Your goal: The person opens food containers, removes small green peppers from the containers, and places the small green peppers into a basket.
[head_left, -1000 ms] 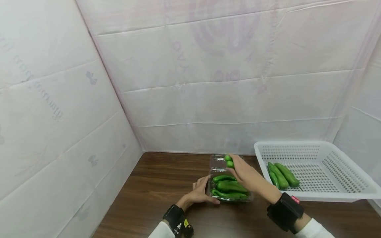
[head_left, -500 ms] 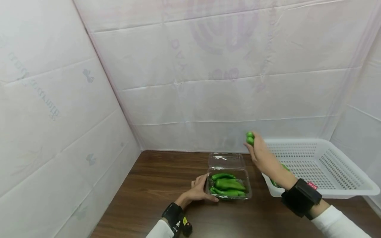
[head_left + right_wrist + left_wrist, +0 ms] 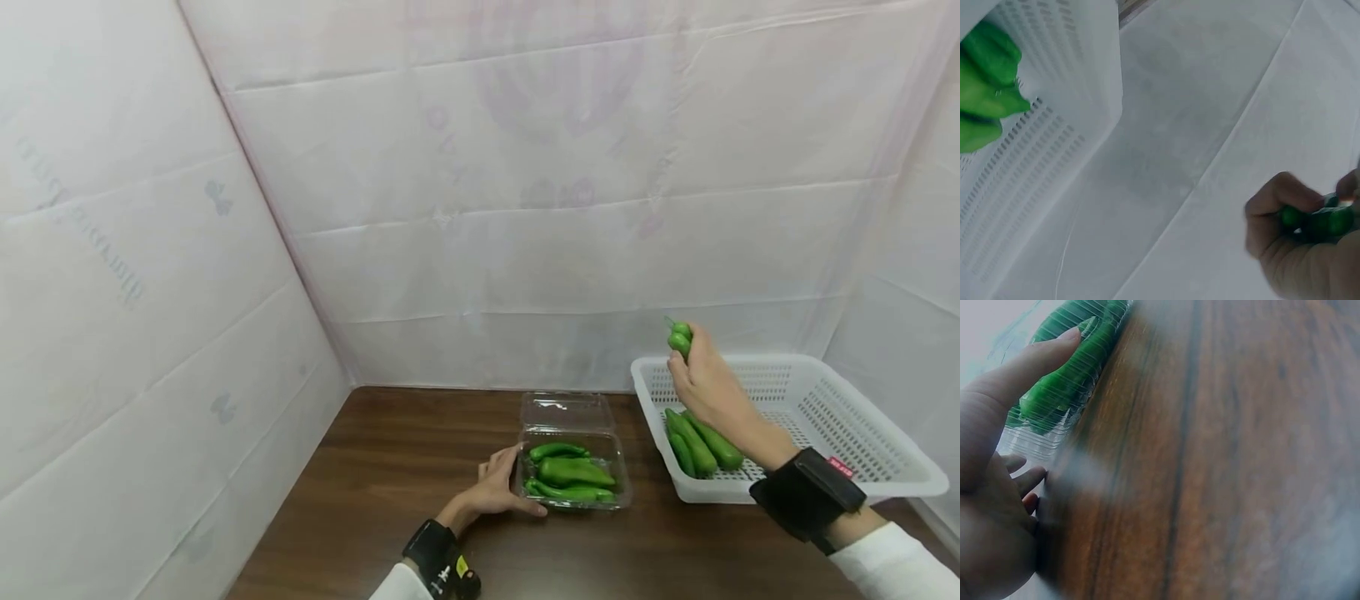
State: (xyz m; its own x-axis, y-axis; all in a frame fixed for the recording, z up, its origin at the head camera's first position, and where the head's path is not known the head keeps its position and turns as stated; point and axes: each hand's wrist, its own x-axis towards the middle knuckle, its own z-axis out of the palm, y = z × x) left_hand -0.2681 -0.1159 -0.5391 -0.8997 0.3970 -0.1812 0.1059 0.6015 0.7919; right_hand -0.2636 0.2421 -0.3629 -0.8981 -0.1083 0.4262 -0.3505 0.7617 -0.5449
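Right grip (image 3: 708, 383) pinches green peppers (image 3: 679, 339) — basket edge (image 3: 656, 417) seemingly just below; spread left grip (image 3: 495, 487) touches the clear box (image 3: 621, 467).

box (image 3: 611, 450): thin clear plastic, glossy, ribbed sides
peppers (image 3: 575, 472): smooth skin, glossy
basket (image 3: 870, 433): white plastic, smooth rim, perforated, low sheen
bench (image 3: 397, 467): dark wood look, grained, soft sheen
walls (image 3: 465, 258): white sheeting, creased, mostly matt
straps (image 3: 808, 496): black, matt, cloth-like
sleeves (image 3: 892, 562): white cloth, matt
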